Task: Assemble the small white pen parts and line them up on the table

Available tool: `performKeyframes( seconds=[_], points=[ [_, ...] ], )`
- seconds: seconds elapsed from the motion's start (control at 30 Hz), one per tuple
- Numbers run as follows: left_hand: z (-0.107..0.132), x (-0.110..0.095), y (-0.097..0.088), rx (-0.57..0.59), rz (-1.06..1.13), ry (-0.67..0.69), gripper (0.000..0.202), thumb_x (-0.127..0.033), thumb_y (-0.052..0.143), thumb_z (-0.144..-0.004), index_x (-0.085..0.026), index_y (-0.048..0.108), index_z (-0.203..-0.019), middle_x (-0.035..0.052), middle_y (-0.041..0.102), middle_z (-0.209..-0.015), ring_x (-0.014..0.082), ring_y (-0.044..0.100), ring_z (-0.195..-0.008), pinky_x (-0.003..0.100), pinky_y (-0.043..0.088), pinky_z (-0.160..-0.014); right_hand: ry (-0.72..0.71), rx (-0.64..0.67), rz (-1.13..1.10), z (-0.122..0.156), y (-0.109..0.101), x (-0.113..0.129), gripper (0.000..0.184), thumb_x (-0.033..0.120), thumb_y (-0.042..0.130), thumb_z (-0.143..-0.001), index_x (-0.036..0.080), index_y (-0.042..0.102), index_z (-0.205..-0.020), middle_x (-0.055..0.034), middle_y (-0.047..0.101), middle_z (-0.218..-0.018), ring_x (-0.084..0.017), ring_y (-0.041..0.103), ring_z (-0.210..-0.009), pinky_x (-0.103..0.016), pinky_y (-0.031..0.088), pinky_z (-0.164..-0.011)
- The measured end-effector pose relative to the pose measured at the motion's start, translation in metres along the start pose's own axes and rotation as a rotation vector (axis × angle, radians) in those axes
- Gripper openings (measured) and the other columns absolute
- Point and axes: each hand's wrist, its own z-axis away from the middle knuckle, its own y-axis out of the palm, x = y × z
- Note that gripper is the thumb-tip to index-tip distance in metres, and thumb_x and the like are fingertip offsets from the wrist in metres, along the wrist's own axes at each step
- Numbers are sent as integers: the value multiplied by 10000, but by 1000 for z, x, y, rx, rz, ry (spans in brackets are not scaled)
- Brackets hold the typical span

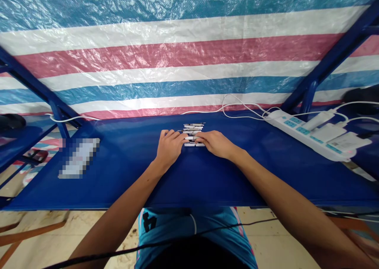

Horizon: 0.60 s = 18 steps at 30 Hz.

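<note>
Your left hand [169, 148] and right hand [216, 144] lie palm down on the blue desk [118, 182], wrists angled inward, fingertips closing from either side on a small pile of white pen-like sticks [192, 134] at mid-desk. You can't tell whether they clamp the pile or only touch it. The sticks lie crosswise, about five, too small to count surely. Off to the right sits one white power strip [308, 135] with three plugged-in adapters [328, 131]; a pixelated patch [79, 158] lies left.
</note>
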Motion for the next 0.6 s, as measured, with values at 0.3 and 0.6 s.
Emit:
performKeyframes(
  seconds=[0.3, 0.6],
  points=[
    [1, 3, 1, 26, 39, -14, 485, -382, 313, -1127, -212, 754, -1018, 60, 749, -798, 226, 591, -779, 385, 375, -785, -56, -36, -38, 1, 2, -5, 327, 359, 424, -1078, 221, 720, -1061, -94, 788, -983, -245, 714, -863, -302, 418, -715],
    [0, 6, 0, -91, 107, -10, 388, -386, 431, -1105, -222, 776, -1039, 50, 762, -826, 228, 593, -823, 389, 383, -775, -123, -27, -208, 3, -3, -5, 475, 469, 315, -1104, 220, 694, -965, -33, 693, -799, -186, 619, -704, -293, 402, -704]
  ],
)
